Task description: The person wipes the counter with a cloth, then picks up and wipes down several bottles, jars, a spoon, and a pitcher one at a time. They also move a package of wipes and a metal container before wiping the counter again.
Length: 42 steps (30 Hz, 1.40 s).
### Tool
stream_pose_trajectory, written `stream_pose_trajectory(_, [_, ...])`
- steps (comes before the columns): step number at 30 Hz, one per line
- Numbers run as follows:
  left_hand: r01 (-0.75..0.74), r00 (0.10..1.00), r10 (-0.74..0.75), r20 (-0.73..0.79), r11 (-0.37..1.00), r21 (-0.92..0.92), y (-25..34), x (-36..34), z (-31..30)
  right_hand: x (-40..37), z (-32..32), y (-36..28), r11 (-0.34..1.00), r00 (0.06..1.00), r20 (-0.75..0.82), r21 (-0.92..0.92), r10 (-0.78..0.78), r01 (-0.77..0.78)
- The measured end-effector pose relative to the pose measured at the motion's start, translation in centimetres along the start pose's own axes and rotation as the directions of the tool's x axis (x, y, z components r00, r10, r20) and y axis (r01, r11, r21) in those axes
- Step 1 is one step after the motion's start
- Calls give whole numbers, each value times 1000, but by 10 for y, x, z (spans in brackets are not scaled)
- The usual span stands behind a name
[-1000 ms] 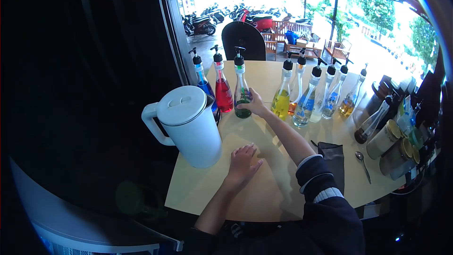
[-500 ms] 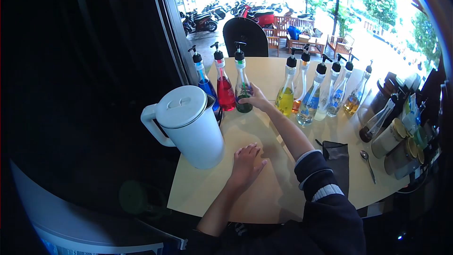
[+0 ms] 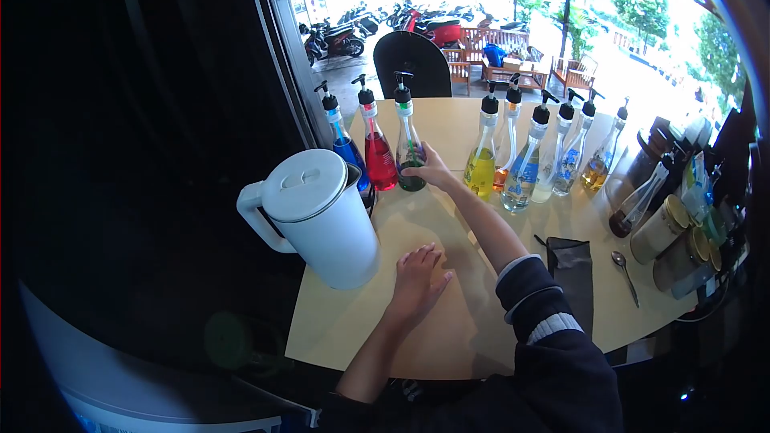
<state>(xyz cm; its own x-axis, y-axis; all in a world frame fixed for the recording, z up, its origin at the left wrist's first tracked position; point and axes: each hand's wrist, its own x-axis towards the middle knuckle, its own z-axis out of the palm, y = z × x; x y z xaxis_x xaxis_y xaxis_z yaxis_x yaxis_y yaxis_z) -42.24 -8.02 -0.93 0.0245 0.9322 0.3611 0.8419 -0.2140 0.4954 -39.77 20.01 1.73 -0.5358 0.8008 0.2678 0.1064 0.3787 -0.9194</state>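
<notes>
My right hand [image 3: 428,168] reaches across the table and grips the lower part of a clear pump bottle with dark green liquid [image 3: 407,140]. That bottle stands upright at the right end of a short row, beside a pump bottle of red liquid [image 3: 379,159] and one of blue liquid [image 3: 347,157]. My left hand [image 3: 417,277] rests over the tabletop with its fingers loosely extended and nothing in them. Left of it stands a large white lidded jug [image 3: 321,224], its handle facing left.
More pump bottles stand to the right, among them one of yellow liquid [image 3: 480,164]. A dark folded cloth [image 3: 569,273] and a spoon [image 3: 626,277] lie near lidded jars [image 3: 660,224] at the right edge. A black chair back [image 3: 412,64] rises behind the table [image 3: 481,345].
The view has shifted very slightly. Both hands keep their positions, and the green-liquid bottle stays in place under my right hand.
</notes>
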Motion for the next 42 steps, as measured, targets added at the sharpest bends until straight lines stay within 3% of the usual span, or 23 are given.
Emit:
stream_pose_trajectory(3, [3, 999, -3, 36, 1000, 2, -1, -1, 0, -2, 4, 7, 996, 995, -42, 17, -89, 90])
stream_pose_trajectory(6, [-18, 1000, 18, -1, 1000, 0, -1, 0, 0, -17, 8, 4, 993, 992, -115, -115, -49, 36])
stream_pose_trajectory(8, [-38, 998, 40, -39, 998, 42, -4, 0, 3, -31, 12, 6, 945, 951, -274, -325, -142, 47])
stream_pose_trajectory(10, [-24, 998, 18, -66, 996, -85, -9, 2, 10, -70, 3, -12, 932, 961, -242, -360, -133, 39])
stream_pose_trajectory(12, [-33, 995, 14, -97, 979, -201, -4, 15, 8, -109, -16, -38, 927, 955, -66, -266, -290, 264])
stream_pose_trajectory(14, [-90, 976, 28, -216, 955, -282, 15, 37, -2, -146, -41, -62, 899, 939, -62, -314, -339, 305])
stream_pose_trajectory(15, [-197, 946, 99, -309, 932, -304, 27, 54, -9, -160, -53, -70, 874, 924, -50, -347, -380, 340])
stream_pose_trajectory(20, [-276, 868, 41, -496, 869, -411, 59, 155, 7, -199, -119, -82, 899, 863, -299, -301, -406, 319])
stream_pose_trajectory(22, [-288, 844, 44, -535, 878, -382, 60, 187, 28, -210, -138, -84, 942, 858, -407, -248, -313, 226])
stream_pose_trajectory(24, [-170, 830, -74, -553, 910, -377, 54, 221, 56, -220, -153, -79, 936, 846, -428, -280, -320, 212])
stream_pose_trajectory(25, [-211, 836, -48, -547, 892, -400, 41, 239, 74, -227, -159, -81, 932, 851, -420, -305, -316, 195])
stream_pose_trajectory(26, [-220, 837, -44, -546, 886, -408, 43, 240, 71, -233, -165, -83, 927, 856, -412, -330, -311, 178])
stream_pose_trajectory(28, [-96, 932, -53, -359, 919, -383, 41, 238, 60, -238, -173, -83, 929, 860, -421, -338, -289, 147])
stream_pose_trajectory(38, [-161, 831, -54, -553, 929, -333, 47, 182, 33, -200, -136, -94, 948, 888, -341, -192, -307, 254])
stream_pose_trajectory(42, [-257, 804, 12, -594, 908, -330, 37, 157, 23, -147, -112, -93, 964, 906, -362, -226, -219, 142])
